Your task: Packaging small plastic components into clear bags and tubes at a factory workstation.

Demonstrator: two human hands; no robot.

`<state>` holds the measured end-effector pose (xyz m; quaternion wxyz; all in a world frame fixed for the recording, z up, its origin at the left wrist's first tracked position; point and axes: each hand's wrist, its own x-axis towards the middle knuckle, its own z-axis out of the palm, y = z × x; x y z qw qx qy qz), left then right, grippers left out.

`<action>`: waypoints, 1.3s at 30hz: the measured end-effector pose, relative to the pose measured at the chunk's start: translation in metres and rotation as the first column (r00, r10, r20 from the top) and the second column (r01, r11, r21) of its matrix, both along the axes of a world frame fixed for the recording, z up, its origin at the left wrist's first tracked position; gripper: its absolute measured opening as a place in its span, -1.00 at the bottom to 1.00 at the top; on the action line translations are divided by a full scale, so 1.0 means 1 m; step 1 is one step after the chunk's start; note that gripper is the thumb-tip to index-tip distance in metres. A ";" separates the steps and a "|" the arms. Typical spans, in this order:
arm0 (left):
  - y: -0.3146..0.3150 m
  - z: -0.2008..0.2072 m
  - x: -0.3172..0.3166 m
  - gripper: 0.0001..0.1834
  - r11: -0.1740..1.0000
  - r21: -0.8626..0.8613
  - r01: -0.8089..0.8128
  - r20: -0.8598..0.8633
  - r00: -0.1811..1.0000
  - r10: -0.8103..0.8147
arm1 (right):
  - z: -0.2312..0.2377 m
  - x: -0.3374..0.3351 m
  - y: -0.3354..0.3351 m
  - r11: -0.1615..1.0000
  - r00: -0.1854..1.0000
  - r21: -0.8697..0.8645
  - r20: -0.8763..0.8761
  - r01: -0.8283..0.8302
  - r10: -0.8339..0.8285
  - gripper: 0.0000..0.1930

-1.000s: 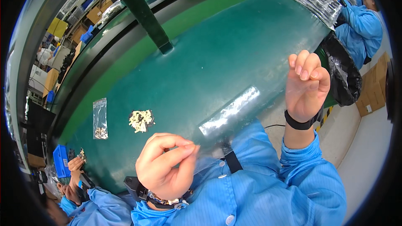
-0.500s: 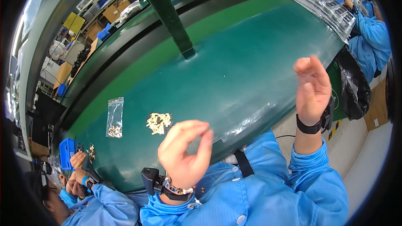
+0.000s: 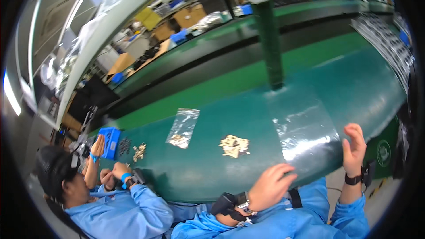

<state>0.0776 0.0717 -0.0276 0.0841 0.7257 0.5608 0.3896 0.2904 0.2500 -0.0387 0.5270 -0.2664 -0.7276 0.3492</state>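
Note:
A large clear plastic bag or sheet [image 3: 307,126] lies on the green table mat, bright with glare. Just short of its near edge is my left hand [image 3: 271,188], fingers bent and thumb apart, with nothing visible in it. My right hand [image 3: 354,152] is raised beside the sheet's right side, its fingers curved and apart, and it too looks bare of any object. To the left of the sheet sits a loose pile of small cream-coloured pieces [image 3: 234,146]. Farther left lies a small clear zip bag [image 3: 183,128] with similar small pieces at its bottom.
A co-worker in blue [image 3: 119,208] works at the left, near a blue bin [image 3: 109,141], dark small pieces [image 3: 125,146] and another little pile [image 3: 139,152]. A green post [image 3: 271,48] rises from the mat's far side. Stacked clear trays [image 3: 385,46] lie at the far right.
The view has swung left, so the table things sit farther right in the picture. My hands have come lower in it, and the left hand's thumb and fingers, formerly close together, now look more apart.

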 end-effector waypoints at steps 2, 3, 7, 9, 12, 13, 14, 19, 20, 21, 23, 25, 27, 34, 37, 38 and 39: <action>-0.007 -0.012 0.004 -0.66 1.000 0.002 -0.010 -0.019 1.000 0.010 | -0.005 0.001 0.000 0.999 1.000 -0.042 -0.014 -0.026 0.026 -0.77; -0.011 -0.014 0.005 -0.66 0.999 0.012 -0.034 -0.029 0.999 0.034 | -0.007 0.000 0.003 0.997 0.999 -0.063 -0.030 -0.041 0.039 -0.78; -0.018 -0.014 0.013 -0.66 0.999 -0.005 -0.033 0.002 0.999 0.033 | -0.015 -0.004 0.009 0.988 0.994 -0.104 -0.039 -0.110 0.106 -0.80; -0.017 -0.015 0.014 -0.68 0.999 0.003 -0.034 0.016 0.999 0.034 | -0.011 -0.008 0.007 0.990 0.997 -0.115 -0.023 -0.081 0.079 -0.83; -0.015 -0.016 0.010 -0.71 1.000 -0.007 -0.010 0.012 1.000 0.010 | -0.001 -0.009 0.002 0.999 0.992 -0.043 0.125 0.020 -0.015 -0.87; -0.014 -0.017 0.008 -0.71 1.000 -0.012 -0.004 -0.015 1.000 0.003 | -0.001 -0.019 0.002 0.997 0.984 0.062 0.170 0.046 -0.056 -0.86; -0.015 -0.021 0.004 -0.71 0.999 -0.036 -0.023 -0.033 0.999 0.022 | 0.011 -0.034 0.002 0.985 0.964 0.169 0.257 0.019 -0.062 -0.86; -0.010 -0.012 -0.001 -0.71 0.998 -0.033 -0.054 -0.136 0.989 0.049 | 0.027 -0.050 0.011 0.965 0.851 0.212 0.524 -0.152 0.019 -0.82; -0.006 -0.013 -0.001 -0.72 0.998 -0.026 -0.052 -0.127 0.991 0.049 | 0.032 -0.055 0.013 0.961 0.803 0.200 0.595 -0.193 0.037 -0.81; -0.007 -0.013 -0.002 -0.73 0.998 -0.021 -0.061 -0.122 0.991 0.058 | 0.039 -0.062 0.013 0.954 0.751 0.180 0.657 -0.241 0.066 -0.80; -0.007 -0.015 -0.002 -0.74 0.998 -0.014 -0.054 -0.121 0.991 0.052 | 0.047 -0.074 0.013 0.939 0.689 0.151 0.716 -0.308 0.111 -0.80; -0.007 -0.016 -0.001 -0.75 0.999 0.001 -0.051 -0.130 0.990 0.051 | 0.052 -0.085 0.014 0.919 0.628 0.125 0.764 -0.373 0.151 -0.79; -0.008 -0.015 -0.003 -0.76 0.999 0.030 -0.038 -0.099 0.994 0.041 | 0.051 -0.102 0.019 0.882 0.548 0.102 0.814 -0.460 0.192 -0.79; -0.013 -0.023 -0.001 -0.78 0.998 0.059 -0.022 -0.092 0.995 0.027 | 0.048 -0.173 0.041 0.944 0.472 0.080 0.877 -0.322 0.086 -0.74; -0.009 -0.022 -0.003 -0.78 0.994 0.099 0.034 -0.091 0.996 -0.025 | 0.041 -0.183 0.050 0.964 0.499 0.096 0.865 -0.249 0.042 -0.74; -0.010 -0.024 -0.005 -0.79 0.995 0.099 0.024 -0.100 0.995 -0.014 | 0.039 -0.189 0.048 0.966 0.514 0.099 0.857 -0.237 0.039 -0.75; -0.010 -0.024 -0.003 -0.80 0.994 0.106 0.012 -0.105 0.995 -0.001 | 0.038 -0.195 0.047 0.968 0.526 0.108 0.850 -0.226 0.028 -0.76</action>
